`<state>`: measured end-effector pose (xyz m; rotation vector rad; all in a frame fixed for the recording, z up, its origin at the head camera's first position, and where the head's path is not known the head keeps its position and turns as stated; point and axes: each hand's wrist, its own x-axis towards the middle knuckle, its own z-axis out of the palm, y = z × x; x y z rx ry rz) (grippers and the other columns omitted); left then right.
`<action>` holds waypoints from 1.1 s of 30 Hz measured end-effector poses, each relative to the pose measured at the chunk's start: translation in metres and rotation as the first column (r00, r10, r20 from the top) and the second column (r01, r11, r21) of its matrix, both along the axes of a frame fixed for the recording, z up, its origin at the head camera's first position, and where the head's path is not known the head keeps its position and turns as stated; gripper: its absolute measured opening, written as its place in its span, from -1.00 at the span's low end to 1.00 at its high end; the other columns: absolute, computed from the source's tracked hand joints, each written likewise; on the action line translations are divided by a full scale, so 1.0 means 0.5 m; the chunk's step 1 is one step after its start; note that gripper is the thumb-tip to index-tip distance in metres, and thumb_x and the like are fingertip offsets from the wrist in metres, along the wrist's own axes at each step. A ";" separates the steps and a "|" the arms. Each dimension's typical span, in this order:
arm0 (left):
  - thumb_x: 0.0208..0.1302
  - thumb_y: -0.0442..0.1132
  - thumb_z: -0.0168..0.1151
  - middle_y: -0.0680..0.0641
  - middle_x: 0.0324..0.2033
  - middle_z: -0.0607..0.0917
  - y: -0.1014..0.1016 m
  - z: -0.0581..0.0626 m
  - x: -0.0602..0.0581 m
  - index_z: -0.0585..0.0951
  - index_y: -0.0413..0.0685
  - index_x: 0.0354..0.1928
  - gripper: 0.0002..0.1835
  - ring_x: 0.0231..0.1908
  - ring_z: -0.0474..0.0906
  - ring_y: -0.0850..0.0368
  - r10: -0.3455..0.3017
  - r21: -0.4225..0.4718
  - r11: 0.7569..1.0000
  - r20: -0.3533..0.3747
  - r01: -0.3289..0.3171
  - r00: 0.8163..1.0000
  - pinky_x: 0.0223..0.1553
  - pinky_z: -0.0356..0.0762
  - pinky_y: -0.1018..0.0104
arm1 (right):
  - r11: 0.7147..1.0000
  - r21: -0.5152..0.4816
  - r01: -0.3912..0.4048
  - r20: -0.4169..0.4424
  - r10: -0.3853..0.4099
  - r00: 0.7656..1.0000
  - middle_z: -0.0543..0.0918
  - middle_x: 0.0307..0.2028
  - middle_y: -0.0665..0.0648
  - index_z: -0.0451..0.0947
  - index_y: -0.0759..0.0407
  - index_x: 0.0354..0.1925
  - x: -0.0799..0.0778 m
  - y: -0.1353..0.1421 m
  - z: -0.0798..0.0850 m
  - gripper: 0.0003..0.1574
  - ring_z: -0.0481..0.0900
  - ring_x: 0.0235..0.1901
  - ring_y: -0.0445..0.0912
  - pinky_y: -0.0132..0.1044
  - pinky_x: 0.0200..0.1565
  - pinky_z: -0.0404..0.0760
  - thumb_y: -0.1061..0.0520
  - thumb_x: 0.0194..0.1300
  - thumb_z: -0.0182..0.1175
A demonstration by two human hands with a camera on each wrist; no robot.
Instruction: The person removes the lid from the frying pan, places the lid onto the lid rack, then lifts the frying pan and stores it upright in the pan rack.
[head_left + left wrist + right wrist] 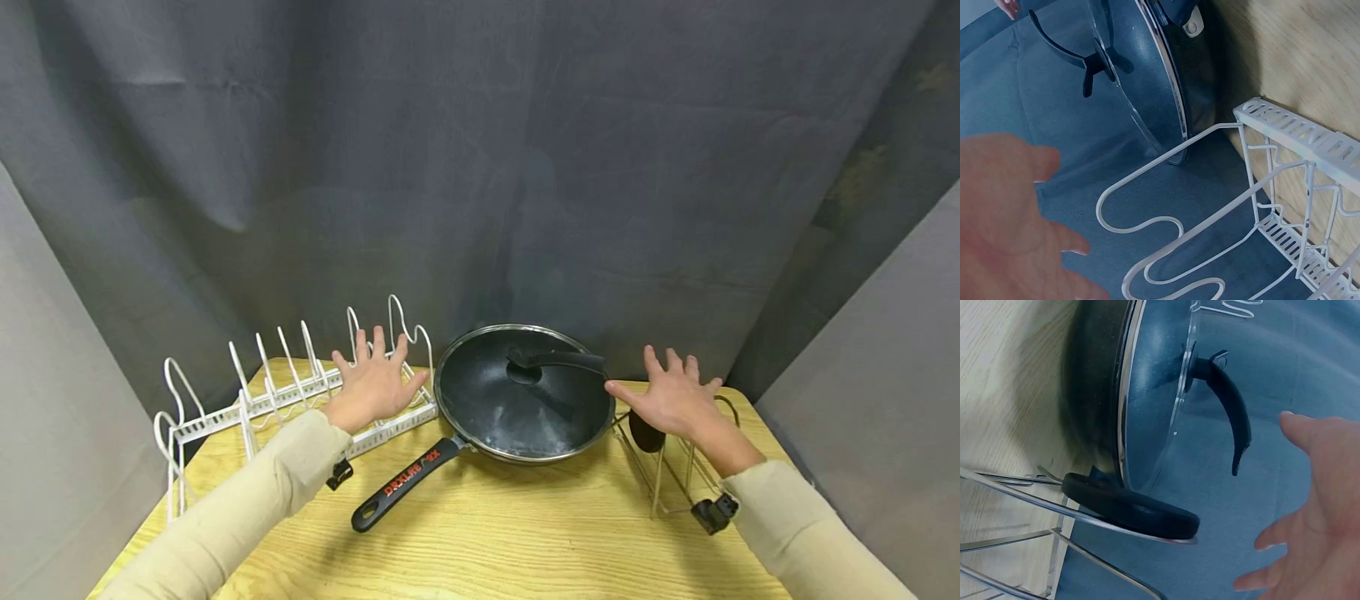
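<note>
A black frying pan (504, 455) sits mid-table under a glass lid (487, 392) with a black knob and curved handle (566, 360). Its long handle (405, 483) with red lettering points toward the front left. My left hand (372, 386), fingers spread and holding nothing, hovers over the right part of a white wire rack (262, 404). On the other side, my right hand (672, 400) is spread and empty above a small metal wire rack (693, 483). A dark rounded handle (1129, 509) lies beside the pan, against that rack's wire in the right wrist view.
Everything stands on a wood-grain table (480, 542). A dark grey curtain (480, 167) hangs right behind the pan and racks. Pale panels (60, 400) rise at the left and right sides. Small black cameras (714, 512) are strapped at both wrists.
</note>
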<state>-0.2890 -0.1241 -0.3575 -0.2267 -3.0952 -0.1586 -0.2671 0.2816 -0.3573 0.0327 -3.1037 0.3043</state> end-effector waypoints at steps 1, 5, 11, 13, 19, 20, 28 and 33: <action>0.34 0.34 -0.27 -0.37 0.41 -0.16 0.000 -0.001 0.000 -0.01 0.00 0.48 -0.17 0.36 -0.39 -0.40 0.000 -0.002 1.000 0.006 0.000 1.000 0.10 -0.27 -0.55 | 1.000 0.000 0.000 0.006 0.000 1.000 -0.10 0.30 0.64 -0.14 0.38 0.43 0.000 0.001 -0.001 0.37 -0.24 0.24 0.61 0.62 -0.03 -0.27 -0.65 0.14 -0.22; 0.34 0.34 -0.27 -0.37 0.41 -0.16 0.003 -0.005 0.001 -0.01 0.00 0.48 -0.17 0.36 -0.39 -0.40 -0.005 0.004 1.000 0.009 0.005 1.000 0.10 -0.27 -0.55 | 1.000 -0.003 -0.002 0.022 0.002 1.000 -0.10 0.30 0.65 -0.14 0.38 0.43 -0.003 0.004 -0.003 0.36 -0.25 0.23 0.62 0.63 -0.04 -0.27 -0.65 0.14 -0.23; 0.32 0.35 -0.24 -0.38 0.41 -0.10 0.010 -0.006 0.001 0.04 0.00 0.47 -0.16 0.37 -0.33 -0.40 -0.010 -0.008 1.000 -0.021 0.010 1.000 0.10 -0.21 -0.55 | 1.000 -0.005 -0.002 0.019 0.002 1.000 -0.12 0.30 0.65 -0.15 0.38 0.43 -0.013 0.006 -0.003 0.39 -0.27 0.23 0.62 0.63 -0.06 -0.31 -0.67 0.11 -0.24; 0.32 0.35 -0.24 -0.39 0.40 -0.09 0.010 -0.007 0.003 0.05 -0.01 0.47 -0.16 0.36 -0.31 -0.41 -0.013 -0.010 1.000 -0.023 0.013 1.000 0.09 -0.21 -0.55 | 1.000 0.000 0.001 0.018 -0.001 1.000 -0.12 0.30 0.65 -0.15 0.37 0.44 -0.015 0.006 -0.004 0.40 -0.27 0.23 0.62 0.63 -0.06 -0.31 -0.68 0.11 -0.24; 0.32 0.35 -0.21 -0.41 0.39 -0.07 0.005 -0.017 0.010 0.07 -0.03 0.46 -0.16 0.36 -0.30 -0.42 -0.019 -0.022 1.000 -0.020 0.019 1.000 0.08 -0.21 -0.56 | 1.000 -0.005 0.001 0.030 0.000 1.000 -0.12 0.31 0.65 -0.16 0.37 0.44 -0.013 -0.002 -0.010 0.40 -0.29 0.23 0.62 0.62 -0.05 -0.32 -0.68 0.10 -0.24; 0.32 0.35 -0.21 -0.41 0.39 -0.07 0.005 -0.018 0.011 0.07 -0.02 0.46 -0.16 0.36 -0.30 -0.42 -0.020 -0.024 1.000 -0.022 0.019 1.000 0.08 -0.21 -0.56 | 1.000 -0.006 0.002 0.028 -0.001 1.000 -0.12 0.31 0.64 -0.16 0.37 0.44 -0.013 -0.002 -0.010 0.40 -0.29 0.23 0.62 0.62 -0.05 -0.31 -0.68 0.11 -0.23; 0.31 0.35 -0.19 -0.40 0.39 -0.06 0.003 -0.018 0.014 0.06 -0.05 0.46 -0.15 0.37 -0.28 -0.41 -0.020 -0.008 1.000 -0.035 0.020 0.999 0.10 -0.20 -0.54 | 1.000 0.003 0.002 0.026 -0.002 1.000 -0.11 0.31 0.64 -0.16 0.37 0.44 -0.012 0.002 -0.004 0.38 -0.27 0.24 0.60 0.59 0.01 -0.26 -0.66 0.13 -0.24; 0.31 0.35 -0.21 -0.40 0.40 -0.07 -0.003 -0.015 0.016 0.01 -0.07 0.47 -0.13 0.37 -0.26 -0.41 -0.026 0.000 1.000 -0.031 0.026 0.999 0.16 -0.17 -0.47 | 0.999 -0.010 -0.045 -0.014 0.045 0.999 -0.06 0.30 0.64 -0.13 0.41 0.42 -0.016 0.003 -0.002 0.33 -0.21 0.25 0.57 0.49 0.11 -0.14 -0.61 0.18 -0.22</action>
